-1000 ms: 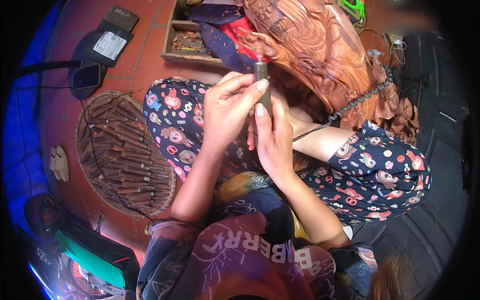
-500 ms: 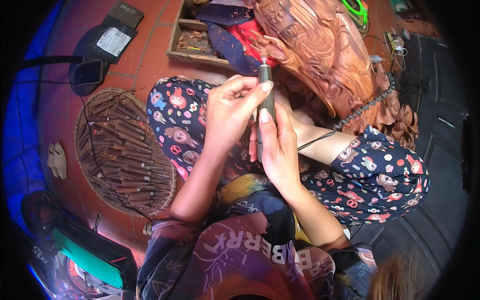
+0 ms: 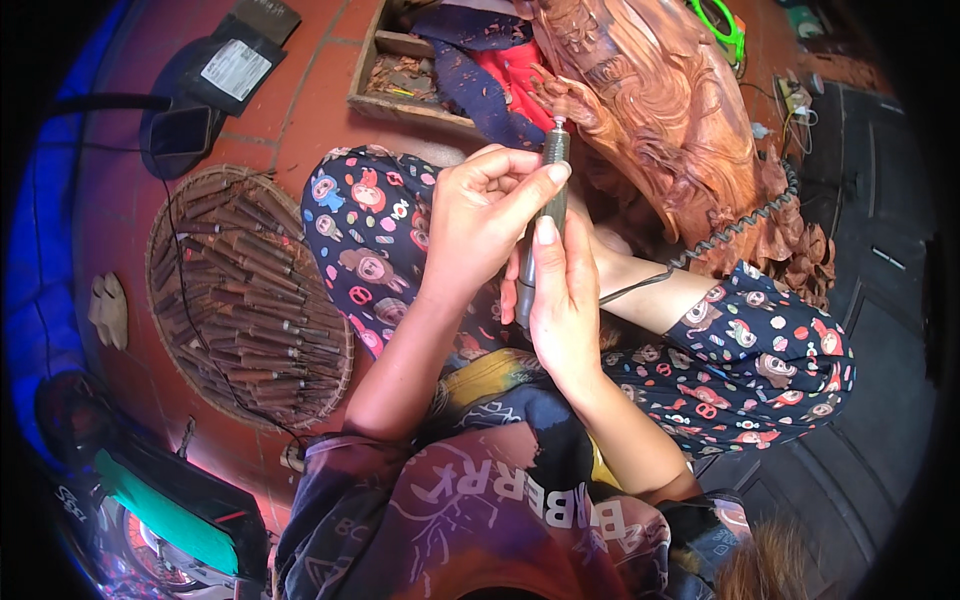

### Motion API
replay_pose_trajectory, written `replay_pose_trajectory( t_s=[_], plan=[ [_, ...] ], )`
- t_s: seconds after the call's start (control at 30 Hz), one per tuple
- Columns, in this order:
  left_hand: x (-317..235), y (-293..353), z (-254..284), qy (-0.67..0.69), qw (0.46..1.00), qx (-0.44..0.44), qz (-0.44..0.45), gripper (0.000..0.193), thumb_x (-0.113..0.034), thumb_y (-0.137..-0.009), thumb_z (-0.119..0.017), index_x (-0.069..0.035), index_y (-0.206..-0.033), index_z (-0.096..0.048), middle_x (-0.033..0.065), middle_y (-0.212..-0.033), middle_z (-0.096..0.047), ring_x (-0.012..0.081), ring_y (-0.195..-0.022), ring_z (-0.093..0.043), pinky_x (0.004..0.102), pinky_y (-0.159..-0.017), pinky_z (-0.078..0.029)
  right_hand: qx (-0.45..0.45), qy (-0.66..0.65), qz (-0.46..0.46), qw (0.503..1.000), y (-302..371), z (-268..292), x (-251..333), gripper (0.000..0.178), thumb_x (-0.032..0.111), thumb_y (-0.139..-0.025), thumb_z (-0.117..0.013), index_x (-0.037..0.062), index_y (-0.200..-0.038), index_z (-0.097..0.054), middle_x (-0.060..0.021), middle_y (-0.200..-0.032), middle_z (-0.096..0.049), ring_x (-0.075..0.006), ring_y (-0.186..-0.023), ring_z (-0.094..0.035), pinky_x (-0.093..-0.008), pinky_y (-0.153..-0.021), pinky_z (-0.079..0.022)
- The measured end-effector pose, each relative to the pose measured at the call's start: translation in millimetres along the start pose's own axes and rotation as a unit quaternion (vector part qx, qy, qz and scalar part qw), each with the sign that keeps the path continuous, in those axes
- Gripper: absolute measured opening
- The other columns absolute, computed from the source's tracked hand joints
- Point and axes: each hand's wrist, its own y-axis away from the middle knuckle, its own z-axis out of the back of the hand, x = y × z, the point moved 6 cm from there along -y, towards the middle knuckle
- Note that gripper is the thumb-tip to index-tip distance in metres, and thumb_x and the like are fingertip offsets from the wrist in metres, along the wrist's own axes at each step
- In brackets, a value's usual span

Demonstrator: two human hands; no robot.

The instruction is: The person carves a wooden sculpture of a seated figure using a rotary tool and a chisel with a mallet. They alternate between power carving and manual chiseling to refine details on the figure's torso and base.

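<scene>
A slim dark rotary tool handpiece (image 3: 554,147) stands tilted in front of me, its metal tip pointing away. My right hand (image 3: 566,315) is wrapped round its lower body, thumb lying along it. Higher up, the thumb and fingers of my left hand (image 3: 485,215) are closed on the ribbed front part. Just beyond the tip is a large reddish-brown wood carving (image 3: 650,100) with flowing relief and a carved hand-like end. Whether the tip touches the wood cannot be made out. A thin black cord leaves the tool and joins a coiled cable (image 3: 745,225) on the right.
A round woven basket (image 3: 160,335) full of wooden-handled carving tools (image 3: 255,300) lies at left. A wooden tray (image 3: 400,105) with shavings stands beyond my knee, beside dark and red cloth (image 3: 508,80). A phone (image 3: 180,130) lies at far left, a power strip (image 3: 795,95) at far right.
Both hands and the tool have shifted slightly to the right in the picture, and the view has turned a little. The grip on the tool looks the same.
</scene>
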Motion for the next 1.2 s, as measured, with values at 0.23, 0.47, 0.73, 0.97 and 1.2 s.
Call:
replay_pose_trajectory(
  t_s=[0.23,0.47,0.73,0.97,1.2],
  plan=[
    [4,-4,11,-0.002,0.997,-0.036,-0.074,0.016,-0.008,-0.09,-0.069,0.006,-0.099,-0.07,0.0004,-0.088,-0.059,0.0029,-0.074,-0.056,0.0173,-0.058,-0.042,-0.013,0.089,0.078,0.993,-20,-1,-18,0.032,0.028,-0.106,-0.043,0.0029,-0.125,-0.046,0.0001,-0.069,-0.052,-0.0069,-0.055,-0.05,-0.0227,-0.05,-0.042],
    [16,-10,-4,0.022,0.996,0.01,-0.087,0.021,-0.003,-0.085,-0.073,0.01,-0.102,-0.069,0.0023,-0.088,-0.06,0.0039,-0.072,-0.058,0.0184,-0.06,-0.046,-0.077,0.148,0.197,0.966,-25,17,-24,0.035,0.025,-0.105,-0.046,0.0006,-0.13,-0.045,-0.0029,-0.08,-0.057,-0.0095,-0.065,-0.053,-0.0254,-0.059,-0.045],
    [15,-16,17,-0.034,0.99,-0.031,-0.132,0.022,-0.005,-0.087,-0.072,0.01,-0.103,-0.069,0.0039,-0.088,-0.06,0.0052,-0.075,-0.058,0.0184,-0.061,-0.047,-0.07,0.167,0.233,0.955,-38,4,-29,0.032,0.022,-0.104,-0.048,0.0009,-0.127,-0.046,-0.0063,-0.084,-0.057,-0.0121,-0.068,-0.055,-0.0275,-0.063,-0.046],
    [23,-17,0,-0.015,0.989,0.002,-0.146,0.024,-0.006,-0.084,-0.074,0.009,-0.102,-0.069,0.0051,-0.089,-0.063,0.0062,-0.07,-0.058,0.0202,-0.06,-0.047,-0.093,0.171,0.248,0.949,-40,25,-43,0.045,0.034,-0.104,-0.046,-0.0001,-0.133,-0.043,-0.0136,-0.11,-0.058,-0.0187,-0.09,-0.059,-0.0317,-0.079,-0.048],
    [21,-19,-3,-0.068,0.978,-0.003,-0.2,0.021,-0.006,-0.084,-0.073,0.006,-0.101,-0.071,0.0047,-0.088,-0.064,0.0069,-0.071,-0.058,0.0211,-0.063,-0.048,-0.07,0.113,0.254,0.958,-43,28,-44,0.05,0.039,-0.103,-0.047,-0.0003,-0.134,-0.042,-0.0133,-0.117,-0.056,-0.0202,-0.104,-0.056,-0.0333,-0.091,-0.046]
  ],
)
